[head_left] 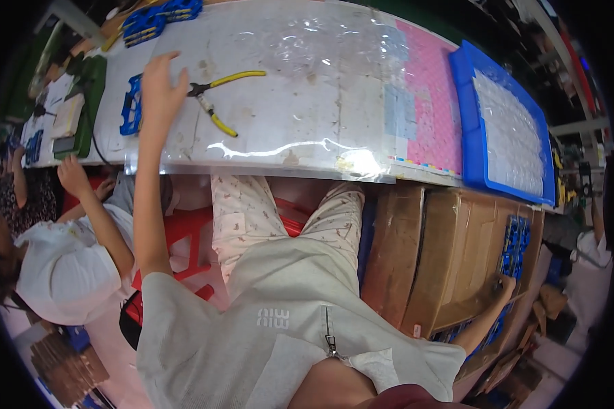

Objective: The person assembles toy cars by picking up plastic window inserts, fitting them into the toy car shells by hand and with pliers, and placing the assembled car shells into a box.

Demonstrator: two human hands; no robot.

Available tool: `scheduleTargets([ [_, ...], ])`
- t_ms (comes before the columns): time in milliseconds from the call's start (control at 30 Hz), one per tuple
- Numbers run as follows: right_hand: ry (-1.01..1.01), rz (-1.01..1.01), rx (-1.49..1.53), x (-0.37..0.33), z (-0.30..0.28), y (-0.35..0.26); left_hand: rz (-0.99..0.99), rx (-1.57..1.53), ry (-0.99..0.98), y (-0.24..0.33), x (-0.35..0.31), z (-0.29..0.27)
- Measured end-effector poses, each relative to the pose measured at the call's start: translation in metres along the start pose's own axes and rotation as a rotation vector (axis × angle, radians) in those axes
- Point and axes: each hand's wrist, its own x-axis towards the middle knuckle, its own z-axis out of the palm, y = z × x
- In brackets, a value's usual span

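Observation:
My left hand (162,88) is over the left part of the white worktable, thumb and fingers apart. Just beside it, partly covered by the hand, lies a blue plastic frame-like part (130,105). Right of this hand rest pliers with yellow handles (237,77), their jaws close to the thumb and their handles spread. Down at my right side, my right hand (505,286) reaches into an open cardboard box (457,252), against a stack of similar blue parts (514,245). Its fingers are small and dark here, so their grip is unclear.
A blue tray (467,119) with clear plastic pieces stands on the table's right end, beside a pink sheet (433,95). Clear plastic (320,44) covers the far middle. More blue parts (147,24) lie far left. A co-worker in white (75,266) sits at my left.

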Motion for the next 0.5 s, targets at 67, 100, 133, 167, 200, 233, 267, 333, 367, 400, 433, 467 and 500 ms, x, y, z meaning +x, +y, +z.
scheduleTargets([
  [67, 0.0, -0.011, 0.049, -0.014, -0.011, -0.017, 0.093, -0.153, -0.075, 0.021, 0.01, 0.011],
  [100, 0.001, 0.006, 0.097, -0.021, -0.021, -0.024, 0.12, -0.227, -0.121, 0.025, 0.013, 0.019],
  [133, -0.001, 0.001, 0.101, -0.027, -0.022, -0.019, 0.189, -0.237, -0.096, 0.031, 0.022, 0.034],
  [167, 0.089, -0.015, 0.113, -0.031, -0.029, -0.021, 0.247, -0.244, -0.073, 0.03, 0.027, 0.047],
  [200, 0.181, -0.028, 0.123, -0.034, -0.038, -0.02, 0.235, -0.239, -0.075, 0.027, 0.03, 0.06],
  [233, 0.243, -0.002, 0.05, -0.035, -0.045, -0.003, 0.288, -0.276, -0.051, 0.029, 0.037, 0.079],
  [267, 0.303, 0.026, -0.022, -0.034, -0.052, 0.013, 0.341, -0.312, -0.028, 0.028, 0.043, 0.095],
  [333, 0.382, -0.054, -0.045, -0.035, -0.084, -0.002, 0.317, -0.249, -0.123, 0.008, 0.04, 0.102],
  [367, 0.463, -0.131, 0.032, -0.048, -0.099, -0.022, 0.308, -0.191, -0.217, 0.003, 0.038, 0.101],
  [400, 0.542, -0.195, 0.105, -0.07, -0.117, -0.044, 0.313, -0.188, -0.224, 0.003, 0.039, 0.101],
  [433, 0.535, -0.19, 0.102, -0.096, -0.138, -0.068, 0.247, -0.193, -0.219, 0.004, 0.04, 0.099],
  [467, 0.52, -0.193, 0.197, -0.122, -0.159, -0.097, 0.178, -0.197, -0.213, 0.003, 0.04, 0.097],
  [500, 0.507, -0.191, 0.292, -0.141, -0.17, -0.12, 0.183, -0.203, -0.218, 0.002, 0.04, 0.096],
])
